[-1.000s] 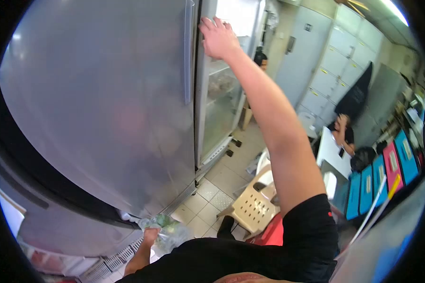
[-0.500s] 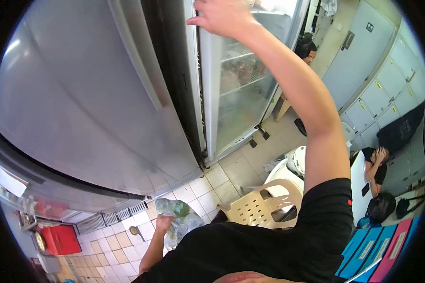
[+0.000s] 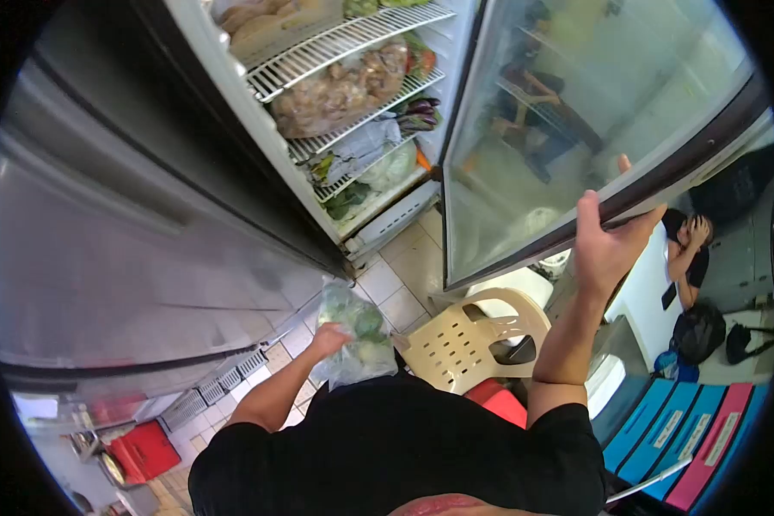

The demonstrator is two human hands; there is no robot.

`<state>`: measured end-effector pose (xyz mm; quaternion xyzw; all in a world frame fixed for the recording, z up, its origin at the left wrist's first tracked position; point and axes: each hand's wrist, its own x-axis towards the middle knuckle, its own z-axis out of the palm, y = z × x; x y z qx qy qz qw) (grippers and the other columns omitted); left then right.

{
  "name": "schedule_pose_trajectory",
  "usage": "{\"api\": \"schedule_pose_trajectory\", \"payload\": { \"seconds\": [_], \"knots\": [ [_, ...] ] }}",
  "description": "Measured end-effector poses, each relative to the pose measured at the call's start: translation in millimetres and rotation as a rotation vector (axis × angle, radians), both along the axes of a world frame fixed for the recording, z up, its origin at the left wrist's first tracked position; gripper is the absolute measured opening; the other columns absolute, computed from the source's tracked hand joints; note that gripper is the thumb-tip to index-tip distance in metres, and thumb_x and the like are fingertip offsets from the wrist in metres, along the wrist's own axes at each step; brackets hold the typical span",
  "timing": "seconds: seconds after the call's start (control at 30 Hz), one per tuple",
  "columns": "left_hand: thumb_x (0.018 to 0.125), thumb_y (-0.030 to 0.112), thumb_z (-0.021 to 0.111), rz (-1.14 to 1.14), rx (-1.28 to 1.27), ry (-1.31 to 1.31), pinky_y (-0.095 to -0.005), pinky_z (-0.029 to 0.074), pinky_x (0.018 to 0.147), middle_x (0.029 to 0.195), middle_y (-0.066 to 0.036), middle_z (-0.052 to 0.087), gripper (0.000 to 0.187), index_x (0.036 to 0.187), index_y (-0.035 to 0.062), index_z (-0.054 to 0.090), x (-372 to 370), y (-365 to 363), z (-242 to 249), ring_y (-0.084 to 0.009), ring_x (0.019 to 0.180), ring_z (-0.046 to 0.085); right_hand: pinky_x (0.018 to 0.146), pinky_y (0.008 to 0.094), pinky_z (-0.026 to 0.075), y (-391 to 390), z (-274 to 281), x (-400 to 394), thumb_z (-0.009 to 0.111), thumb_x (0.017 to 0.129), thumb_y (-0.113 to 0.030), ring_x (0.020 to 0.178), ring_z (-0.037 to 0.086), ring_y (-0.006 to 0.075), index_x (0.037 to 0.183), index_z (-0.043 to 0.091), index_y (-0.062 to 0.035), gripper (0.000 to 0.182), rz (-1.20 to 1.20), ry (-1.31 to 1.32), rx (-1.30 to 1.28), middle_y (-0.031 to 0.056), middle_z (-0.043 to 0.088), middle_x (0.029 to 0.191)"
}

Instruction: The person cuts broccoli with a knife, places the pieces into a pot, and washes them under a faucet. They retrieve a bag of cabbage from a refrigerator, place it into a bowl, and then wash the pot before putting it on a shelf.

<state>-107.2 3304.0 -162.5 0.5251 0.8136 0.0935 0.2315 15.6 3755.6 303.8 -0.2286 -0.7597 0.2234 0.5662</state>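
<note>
Two hands, one bag of greens (image 3: 353, 335), one glass door (image 3: 576, 129), one plastic chair (image 3: 473, 340).

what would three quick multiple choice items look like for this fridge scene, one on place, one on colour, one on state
1. Where is the right hand?
A. on the edge of the glass door
B. on the chair
C. inside a shelf

2. What colour is the chair on the floor?
A. blue
B. cream
C. black

3. What state is the fridge in?
A. shut
B. open, shelves stocked
C. open, shelves bare

Answers:
1 A, the fingers wrap the door's edge.
2 B, the slotted plastic chair is cream.
3 B, the door is swung out and bagged food sits on the wire shelves, while the left hand holds a bag of greens.
</note>
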Motion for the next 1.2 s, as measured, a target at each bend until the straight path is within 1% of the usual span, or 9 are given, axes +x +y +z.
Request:
{"api": "schedule_pose_trajectory", "payload": {
  "seconds": [0.23,0.37,0.43,0.53,0.63,0.73,0.9,1.1,1.2],
  "knots": [
    [0.084,0.024,0.067,0.446,0.083,-0.456,-0.0371,0.053,0.080,0.094,-0.013,0.073,0.023,0.095,0.0047,0.073,-49.9,129.1,73.9,-0.0285,0.088,0.069,0.087,0.0261,0.047,43.2,1.7,28.5,0.061,0.080,0.006,0.096,0.056,0.0107,0.140,0.031,-0.0034,0.068,0.108,0.027,-0.156,0.0141,0.059,0.133],
    [0.081,0.022,0.069,0.492,0.229,-0.677,-0.0366,0.052,0.076,0.092,-0.012,0.074,0.024,0.095,0.0016,0.071,-68.5,167.5,96.3,-0.0243,0.082,0.068,0.099,0.0421,0.043,13.2,-10.7,21.0,0.068,0.083,-0.005,0.099,0.058,0.0299,0.132,0.042,0.0039,0.057,-0.572,-0.169,0.290,0.0226,0.059,0.128],
    [0.081,0.018,0.070,0.384,0.347,-0.509,-0.0356,0.052,0.073,0.087,-0.010,0.073,0.022,0.093,-0.0003,0.070,-80.4,185.4,117.9,-0.0189,0.078,0.066,0.100,0.0501,0.040,-17.9,-61.5,31.6,0.070,0.083,-0.013,0.100,0.057,0.0381,0.119,0.052,0.0040,0.044,-0.568,-0.051,0.487,0.0231,0.059,0.121],
    [0.080,0.016,0.070,0.430,0.424,-0.703,-0.0347,0.051,0.070,0.082,-0.009,0.071,0.019,0.090,0.0002,0.070,-98.5,210.8,161.8,-0.0153,0.075,0.062,0.096,0.0499,0.044,-73.0,-149.9,19.0,0.076,0.072,-0.013,0.108,0.055,0.0371,0.112,0.055,-0.0060,0.046,0.212,-0.214,0.156,0.0181,0.057,0.115],
    [0.080,0.016,0.069,0.398,0.393,-0.772,-0.0357,0.050,0.068,0.078,-0.008,0.070,0.017,0.087,-0.0004,0.069,-120.3,232.9,209.9,-0.0148,0.071,0.061,0.104,0.0475,0.040,-105.8,-219.7,-5.7,0.086,0.070,-0.025,0.127,0.045,0.0374,0.152,0.026,-0.0073,0.103,0.322,-0.430,-0.744,0.0196,0.043,0.141],
    [0.078,0.016,0.068,0.213,0.477,-0.647,-0.0375,0.049,0.065,0.072,-0.011,0.068,0.017,0.084,0.0001,0.069,-132.0,257.9,257.2,-0.0198,0.064,0.060,0.110,0.0458,0.036,-92.0,-288.1,-15.1,0.087,0.071,-0.023,0.135,0.040,0.0348,0.159,0.006,-0.0100,0.120,0.506,-0.220,-1.193,0.0192,0.034,0.151],
    [0.074,0.019,0.071,0.115,0.415,-0.592,-0.0374,0.051,0.065,0.072,-0.017,0.067,0.020,0.082,0.0013,0.069,-132.9,282.8,328.7,-0.0239,0.062,0.063,0.114,0.0390,0.032,-69.2,-275.4,-43.4,0.083,0.073,-0.007,0.138,0.038,0.0284,0.160,0.003,-0.0114,0.118,0.607,-0.286,-1.009,0.0186,0.034,0.154],
    [0.071,0.018,0.069,0.191,0.377,-0.547,-0.0383,0.050,0.063,0.071,-0.020,0.065,0.019,0.080,0.0009,0.068,-111.5,281.4,274.5,-0.0286,0.061,0.062,0.115,0.0376,0.031,-30.1,-293.2,-37.8,0.073,0.085,-0.007,0.142,0.035,0.0268,0.159,0.017,-0.0106,0.093,0.712,-0.310,-1.014,0.0140,0.031,0.158],
    [0.076,0.017,0.069,0.196,0.385,-0.580,-0.0365,0.051,0.064,0.071,-0.018,0.065,0.017,0.082,0.0002,0.068,-101.7,282.4,224.9,-0.0270,0.063,0.063,0.114,0.0376,0.033,-38.7,-364.2,-15.5,0.061,0.096,-0.016,0.142,0.036,0.0247,0.159,0.020,-0.0110,0.075,0.736,-0.026,-1.571,0.0102,0.031,0.160]
  ]
}}
